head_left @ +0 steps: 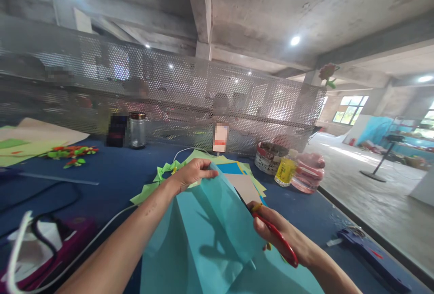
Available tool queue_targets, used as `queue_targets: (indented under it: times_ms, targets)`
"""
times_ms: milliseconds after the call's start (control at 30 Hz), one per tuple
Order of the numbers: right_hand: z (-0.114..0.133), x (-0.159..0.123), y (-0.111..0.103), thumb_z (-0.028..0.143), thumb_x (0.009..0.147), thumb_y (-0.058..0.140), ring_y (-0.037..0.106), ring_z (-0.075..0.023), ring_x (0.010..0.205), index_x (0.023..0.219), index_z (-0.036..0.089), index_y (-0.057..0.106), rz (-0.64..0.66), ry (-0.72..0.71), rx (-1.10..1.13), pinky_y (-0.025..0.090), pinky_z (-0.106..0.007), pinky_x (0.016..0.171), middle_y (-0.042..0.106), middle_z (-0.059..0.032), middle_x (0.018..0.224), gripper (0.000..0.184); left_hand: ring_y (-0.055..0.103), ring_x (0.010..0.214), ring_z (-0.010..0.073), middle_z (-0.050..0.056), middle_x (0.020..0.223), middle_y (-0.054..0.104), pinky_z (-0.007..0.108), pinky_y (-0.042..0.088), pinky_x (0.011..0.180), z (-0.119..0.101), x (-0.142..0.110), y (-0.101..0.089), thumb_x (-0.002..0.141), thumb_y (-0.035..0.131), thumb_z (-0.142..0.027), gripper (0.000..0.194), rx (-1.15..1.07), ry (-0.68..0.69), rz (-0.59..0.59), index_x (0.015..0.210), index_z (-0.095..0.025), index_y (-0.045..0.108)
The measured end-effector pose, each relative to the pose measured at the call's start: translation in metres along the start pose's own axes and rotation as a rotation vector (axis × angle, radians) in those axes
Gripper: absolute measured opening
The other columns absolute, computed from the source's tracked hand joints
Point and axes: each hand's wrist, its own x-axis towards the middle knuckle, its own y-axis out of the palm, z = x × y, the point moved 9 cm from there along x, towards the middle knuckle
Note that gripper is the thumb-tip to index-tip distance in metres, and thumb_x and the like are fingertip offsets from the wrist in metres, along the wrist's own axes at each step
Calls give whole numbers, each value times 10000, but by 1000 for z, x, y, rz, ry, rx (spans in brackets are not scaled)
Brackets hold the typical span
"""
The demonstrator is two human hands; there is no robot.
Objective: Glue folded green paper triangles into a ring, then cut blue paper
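A large sheet of teal paper (190,239), creased along its length, lies in front of me with its far part lifted. My left hand (191,174) pinches its raised far corner between thumb and fingers. Red-handled scissors (280,237) are gripped in my right hand (298,239). A dark blade reaches up along the raised paper's right edge; how far the blades are apart I cannot tell. Beyond the teal sheet lie light green paper (256,178), a pale pinkish sheet (242,185) and blue paper (228,168), partly covered.
Along the perforated divider (176,95) stand a glass jar (137,131) and a phone (220,138). To the right are a round container (267,158), a yellow-labelled bottle (285,169), a pink bottle (308,174) and a blue utility knife (373,255). A white cable (98,230) crosses the left side.
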Motion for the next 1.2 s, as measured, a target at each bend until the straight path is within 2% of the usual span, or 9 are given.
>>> queue_targets:
  times_ms: [167, 367, 500, 867, 1200]
  targets:
    - [-1, 0, 0, 715, 849, 376, 417, -105, 647, 838, 193, 422, -21, 40, 34, 514, -214, 582, 311, 33, 733, 524, 592, 626, 128, 16, 694, 678, 256, 474, 638, 1, 2, -2, 601, 828, -377, 304, 11, 18, 3, 730, -139, 689]
    - [-2, -2, -1, 698, 849, 391, 474, -131, 688, 799, 205, 414, -32, 52, 11, 534, -242, 631, 383, 6, 774, 496, 599, 632, 136, 20, 703, 681, 263, 476, 640, 0, 1, -3, 604, 824, -389, 307, 22, 28, 5, 724, -145, 681]
    - [-3, 0, 1, 691, 853, 392, 467, -135, 678, 826, 209, 440, -2, 38, 14, 535, -249, 625, 372, 8, 757, 486, 603, 629, 138, 26, 709, 687, 272, 480, 656, -3, -1, -3, 608, 822, -396, 315, 24, 22, 9, 740, -143, 688]
    - [-4, -1, -2, 723, 834, 401, 456, -113, 630, 838, 184, 504, -43, 31, 9, 524, -227, 567, 364, 20, 719, 549, 618, 647, 136, 27, 734, 709, 268, 485, 671, -6, -3, -2, 619, 822, -354, 281, 35, 4, 20, 754, -143, 694]
    - [-4, -1, -2, 758, 806, 403, 440, -85, 569, 801, 180, 465, -55, 43, 20, 498, -207, 518, 358, 36, 694, 581, 627, 649, 148, 32, 739, 716, 285, 487, 685, -10, -4, 0, 629, 815, -361, 275, 58, 9, 25, 758, -148, 697]
